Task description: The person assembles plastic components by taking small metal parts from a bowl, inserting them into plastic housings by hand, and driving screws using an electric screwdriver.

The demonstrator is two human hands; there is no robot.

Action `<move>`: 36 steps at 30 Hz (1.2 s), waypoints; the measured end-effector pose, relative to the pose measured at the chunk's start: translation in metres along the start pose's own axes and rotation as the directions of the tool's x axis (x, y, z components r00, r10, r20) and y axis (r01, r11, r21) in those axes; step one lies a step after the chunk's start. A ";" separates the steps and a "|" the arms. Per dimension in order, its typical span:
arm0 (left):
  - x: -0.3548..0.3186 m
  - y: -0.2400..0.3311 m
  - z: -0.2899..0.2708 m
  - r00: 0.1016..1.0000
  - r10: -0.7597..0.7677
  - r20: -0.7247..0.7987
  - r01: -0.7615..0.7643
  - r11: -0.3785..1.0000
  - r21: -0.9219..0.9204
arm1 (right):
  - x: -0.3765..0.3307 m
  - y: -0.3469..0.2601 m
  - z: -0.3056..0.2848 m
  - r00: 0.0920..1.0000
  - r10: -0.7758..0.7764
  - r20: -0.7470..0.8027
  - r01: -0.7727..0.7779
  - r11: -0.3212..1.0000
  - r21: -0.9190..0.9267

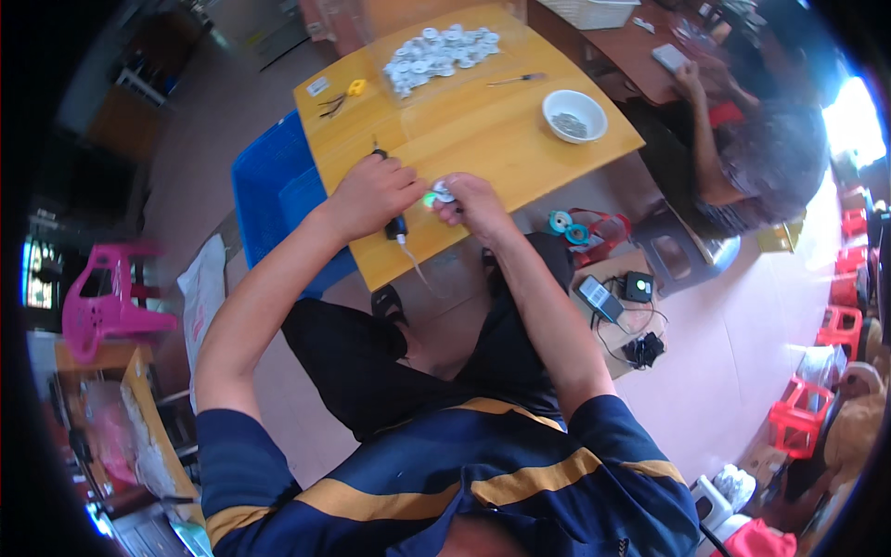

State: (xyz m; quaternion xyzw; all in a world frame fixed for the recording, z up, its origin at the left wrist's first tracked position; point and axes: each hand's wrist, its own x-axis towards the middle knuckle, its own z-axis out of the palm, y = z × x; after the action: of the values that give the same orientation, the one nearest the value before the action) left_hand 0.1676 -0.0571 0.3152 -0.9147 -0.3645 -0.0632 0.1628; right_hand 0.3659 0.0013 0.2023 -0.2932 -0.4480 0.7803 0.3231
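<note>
My left hand (376, 195) is closed over the middle of a black corded electric screwdriver (397, 228). Its thin tip points toward the far side of the table, and a white cord trails from the near end. Close beside it, my right hand (473, 206) pinches a small white round plastic piece (443, 191) above the table's near edge. A green glow shows at that piece's left side, near my left fingertips. Farther back on the yellow table (464, 121) lies a pile of similar white round pieces (441, 58).
A white bowl (574, 116) of small metal parts stands at the right, near a thin screwdriver (517, 80). A yellow tool (356, 87) lies far left. A blue crate (269, 176) adjoins the table's left side. Another person (761, 148) sits at the right.
</note>
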 end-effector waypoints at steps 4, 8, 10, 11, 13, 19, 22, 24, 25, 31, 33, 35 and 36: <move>-0.005 -0.005 -0.004 0.998 -0.024 0.063 0.028 0.997 -0.067 | 0.012 0.027 0.006 0.997 -0.081 -0.002 0.081 0.997 0.000; 0.008 -0.006 -0.021 0.975 -0.220 0.037 0.223 0.966 -0.133 | 0.028 0.036 0.006 0.993 -0.102 -0.053 0.106 0.989 0.098; 0.015 -0.010 -0.013 0.954 -0.298 0.023 0.297 0.935 -0.194 | 0.025 0.025 0.002 0.986 -0.120 -0.117 0.133 0.985 0.110; 0.020 -0.012 -0.004 0.923 -0.384 0.008 0.377 0.903 -0.205 | 0.023 0.020 -0.002 0.979 -0.123 -0.164 0.153 0.970 0.190; 0.023 -0.021 0.021 0.851 -0.511 0.122 0.525 0.814 -0.247 | 0.021 0.017 -0.012 0.970 -0.125 -0.210 0.181 0.945 0.273; 0.035 -0.017 0.080 0.813 -0.499 0.300 0.571 0.784 -0.242 | 0.019 0.014 -0.027 0.967 -0.074 -0.245 0.173 0.895 0.412; 0.061 -0.005 0.082 0.740 -0.565 0.366 0.633 0.769 -0.092 | 0.022 0.017 -0.026 0.964 -0.110 -0.240 0.224 0.822 0.523; 0.063 -0.012 0.091 0.746 -0.557 0.364 0.612 0.789 -0.047 | 0.023 0.016 -0.022 0.969 -0.105 -0.222 0.212 0.813 0.541; 0.061 -0.015 0.094 0.745 -0.558 0.364 0.597 0.802 0.008 | 0.023 0.014 -0.019 0.976 -0.100 -0.191 0.192 0.802 0.565; 0.049 -0.015 0.088 0.887 -0.458 0.063 0.460 0.887 -0.030 | 0.021 0.011 -0.027 0.972 -0.087 -0.219 0.200 0.799 0.567; 0.059 -0.014 0.060 0.818 -0.562 0.122 0.573 0.776 -0.263 | 0.023 0.014 -0.030 0.971 -0.089 -0.222 0.202 0.801 0.563; 0.064 -0.003 0.015 0.721 -0.661 0.207 0.671 0.592 -0.446 | 0.028 0.014 -0.017 0.976 -0.085 -0.200 0.184 0.812 0.554; 0.072 0.009 -0.004 0.750 -0.619 0.235 0.588 0.459 -0.667 | 0.030 0.015 -0.015 0.978 -0.084 -0.192 0.179 0.815 0.552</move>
State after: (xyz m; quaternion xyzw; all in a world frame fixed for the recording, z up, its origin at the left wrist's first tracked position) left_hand 0.2263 -0.0176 0.3334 -0.7130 -0.6068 -0.2693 -0.2254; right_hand 0.3550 0.0257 0.1780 -0.2137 -0.1885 0.8278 0.4832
